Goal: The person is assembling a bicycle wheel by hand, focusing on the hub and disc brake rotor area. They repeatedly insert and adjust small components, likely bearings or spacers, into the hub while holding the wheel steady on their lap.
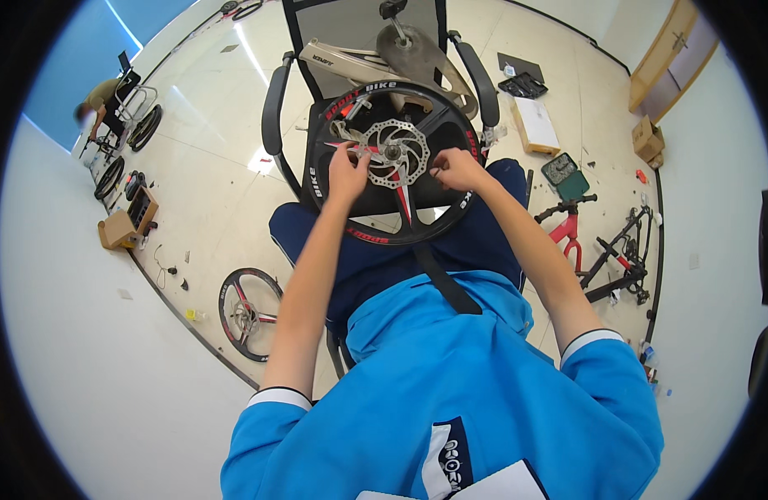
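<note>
A black three-spoke bicycle wheel [405,198] with red and white markings lies across my lap and the chair seat. A silver perforated brake disc [414,150] sits around its hub. My left hand [348,172] is at the disc's left edge, thumb and fingers curled close together; whatever is between them is hidden. Over the wheel's right side, my right hand [459,169] is closed in a pinch, apart from the disc. Anything in that pinch is too small to name. A clear crumpled plastic bag [340,129] lies just beyond my left fingers.
Facing me, an office chair [273,108] bears a beige bicycle frame [338,60]. Another wheel [249,315] lies on the floor at left. Red and black bike frames [621,258], a white-topped box [534,125] and a green case [571,185] lie right. A person [100,100] works far left.
</note>
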The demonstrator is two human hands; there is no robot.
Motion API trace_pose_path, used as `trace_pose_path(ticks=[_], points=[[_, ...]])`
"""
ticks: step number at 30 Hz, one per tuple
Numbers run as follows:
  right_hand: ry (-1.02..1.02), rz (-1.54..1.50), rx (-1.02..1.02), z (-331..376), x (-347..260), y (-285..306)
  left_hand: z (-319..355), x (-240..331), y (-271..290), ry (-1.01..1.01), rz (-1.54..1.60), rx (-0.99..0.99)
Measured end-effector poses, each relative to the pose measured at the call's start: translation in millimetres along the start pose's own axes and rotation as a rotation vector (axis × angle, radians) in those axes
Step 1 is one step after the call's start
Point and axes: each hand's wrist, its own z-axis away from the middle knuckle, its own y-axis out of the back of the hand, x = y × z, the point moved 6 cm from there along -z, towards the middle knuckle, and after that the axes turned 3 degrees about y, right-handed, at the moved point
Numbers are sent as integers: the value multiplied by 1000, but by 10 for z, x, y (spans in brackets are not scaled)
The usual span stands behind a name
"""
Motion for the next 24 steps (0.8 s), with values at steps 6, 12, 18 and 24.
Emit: trace_pose_path(ticks=[6, 12, 18, 24], points=[[118, 479, 127, 308, -147, -171, 888, 1021, -155, 438, 463, -277], [258, 591, 161, 343, -288, -242, 893, 1095, -213, 92, 297, -232], [308, 576, 155, 272, -302, -190, 587, 1181, -141, -305, 88, -339], [317, 101, 125, 254, -501, -117, 142, 900, -152, -317, 54, -277]])
